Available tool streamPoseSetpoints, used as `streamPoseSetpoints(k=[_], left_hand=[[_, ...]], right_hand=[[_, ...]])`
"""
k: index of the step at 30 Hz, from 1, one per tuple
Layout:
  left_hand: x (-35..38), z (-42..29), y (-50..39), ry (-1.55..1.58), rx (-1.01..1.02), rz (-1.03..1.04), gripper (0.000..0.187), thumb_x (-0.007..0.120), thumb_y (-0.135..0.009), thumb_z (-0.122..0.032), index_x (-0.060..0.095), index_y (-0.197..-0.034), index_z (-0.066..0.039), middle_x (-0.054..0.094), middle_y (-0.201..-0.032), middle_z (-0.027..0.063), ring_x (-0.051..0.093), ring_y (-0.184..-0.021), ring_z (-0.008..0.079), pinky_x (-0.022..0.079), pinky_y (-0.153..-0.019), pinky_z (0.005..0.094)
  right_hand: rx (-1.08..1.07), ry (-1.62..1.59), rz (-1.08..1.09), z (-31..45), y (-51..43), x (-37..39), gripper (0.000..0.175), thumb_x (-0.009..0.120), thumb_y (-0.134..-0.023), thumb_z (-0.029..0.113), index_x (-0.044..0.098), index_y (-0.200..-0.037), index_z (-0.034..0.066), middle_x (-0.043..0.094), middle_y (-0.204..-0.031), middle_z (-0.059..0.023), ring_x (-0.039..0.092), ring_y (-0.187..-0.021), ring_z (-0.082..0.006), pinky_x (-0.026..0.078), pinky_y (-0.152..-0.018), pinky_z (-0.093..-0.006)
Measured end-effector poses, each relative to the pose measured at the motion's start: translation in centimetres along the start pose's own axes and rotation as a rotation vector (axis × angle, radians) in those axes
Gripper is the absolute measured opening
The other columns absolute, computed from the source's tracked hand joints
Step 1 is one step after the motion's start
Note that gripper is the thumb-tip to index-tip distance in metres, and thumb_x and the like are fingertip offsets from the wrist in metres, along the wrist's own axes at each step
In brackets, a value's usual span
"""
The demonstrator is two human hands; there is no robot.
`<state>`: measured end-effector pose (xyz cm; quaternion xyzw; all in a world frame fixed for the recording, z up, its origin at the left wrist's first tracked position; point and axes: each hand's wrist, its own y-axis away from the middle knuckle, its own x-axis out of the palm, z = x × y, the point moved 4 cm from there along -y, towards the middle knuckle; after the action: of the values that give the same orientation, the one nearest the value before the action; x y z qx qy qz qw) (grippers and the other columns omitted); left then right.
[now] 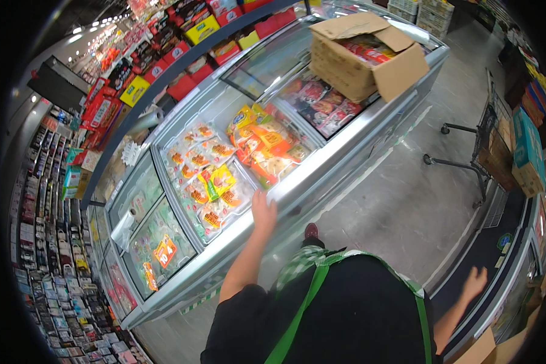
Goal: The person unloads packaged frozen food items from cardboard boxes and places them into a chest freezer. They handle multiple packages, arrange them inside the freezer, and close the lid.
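My left hand (264, 211) rests at the front metal edge of a chest freezer (295, 184), with nothing held in it. Just beyond it, wire baskets hold frozen food bags with orange printing (211, 216), a yellow and green bag (216, 182) and orange-yellow bags of frozen food (266, 141). Out to the right, my right hand (475, 281) hangs in the air with fingers apart and empty, near a dark ledge of another freezer. An opened cardboard box (341, 70) with red packages inside stands on the freezer's far right part.
A wire shopping cart (487, 132) carrying boxes stands at right, beside a teal carton (528, 143). Sliding glass lids (164, 248) cover part of the freezer. A roll of plastic bags (123, 227) lies on the lid. A dark curved rail (164, 77) runs above the freezer's back.
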<state>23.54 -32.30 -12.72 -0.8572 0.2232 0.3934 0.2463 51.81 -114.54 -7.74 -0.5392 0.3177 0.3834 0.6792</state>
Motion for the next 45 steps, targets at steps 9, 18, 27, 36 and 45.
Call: streamPoseSetpoints(k=[9,18,27,36,45], left_hand=[[10.7,16.0,-10.3,0.457,-0.585,0.245,0.047,0.071,-0.083,-0.035,0.067,-0.111,0.002,0.069,-0.107,0.0232,0.066,-0.100,0.0400,0.051,-0.088,0.0455],[21.2,20.3,-12.4,0.811,-1.004,-0.020,0.053,0.077,-0.080,-0.027,0.063,-0.122,0.002,0.070,-0.112,0.0206,0.067,-0.104,0.0332,0.051,-0.091,0.0437],[17.6,16.0,-16.4,0.400,-0.808,-0.130,0.028,0.068,-0.090,-0.020,0.066,-0.105,0.003,0.069,-0.085,0.0087,0.065,-0.074,0.0171,0.051,-0.064,0.0344],[-4.6,16.8,-10.5,0.513,-0.893,-0.248,0.020,0.065,-0.096,-0.015,0.067,-0.108,0.001,0.068,-0.089,0.0016,0.059,-0.076,0.0083,0.049,-0.068,0.0272],[-6.5,28.8,-0.9,0.506,-1.322,-0.436,0.030,0.069,-0.094,-0.021,0.062,-0.109,0.004,0.065,-0.089,0.0070,0.061,-0.075,0.0153,0.051,-0.065,0.0321]], right_hand=[[-0.066,-0.721,0.624,45.6,6.3,10.6,0.032,0.069,-0.089,0.010,0.064,-0.118,-0.0028,0.071,-0.106,-0.0149,0.070,-0.092,-0.0203,0.055,-0.082,-0.0330],[-0.721,-0.731,0.979,71.0,8.6,7.4,0.023,0.070,-0.084,0.001,0.065,-0.106,-0.0039,0.068,-0.098,-0.0203,0.071,-0.087,-0.0330,0.056,-0.076,-0.0374],[-0.832,-0.798,1.355,84.1,10.1,14.9,0.022,0.069,-0.090,0.005,0.067,-0.109,-0.0038,0.072,-0.097,-0.0148,0.072,-0.089,-0.0211,0.056,-0.079,-0.0318],[-0.862,-0.506,1.214,98.1,18.5,28.5,0.079,0.071,-0.084,0.051,0.048,-0.142,0.0029,0.048,-0.134,-0.0330,0.048,-0.125,-0.0478,0.042,-0.102,-0.0502],[-1.061,-0.117,1.062,98.5,23.0,36.5,0.041,0.063,-0.084,0.011,0.057,-0.123,0.0005,0.053,-0.130,-0.0291,0.056,-0.116,-0.0480,0.050,-0.093,-0.0502]])
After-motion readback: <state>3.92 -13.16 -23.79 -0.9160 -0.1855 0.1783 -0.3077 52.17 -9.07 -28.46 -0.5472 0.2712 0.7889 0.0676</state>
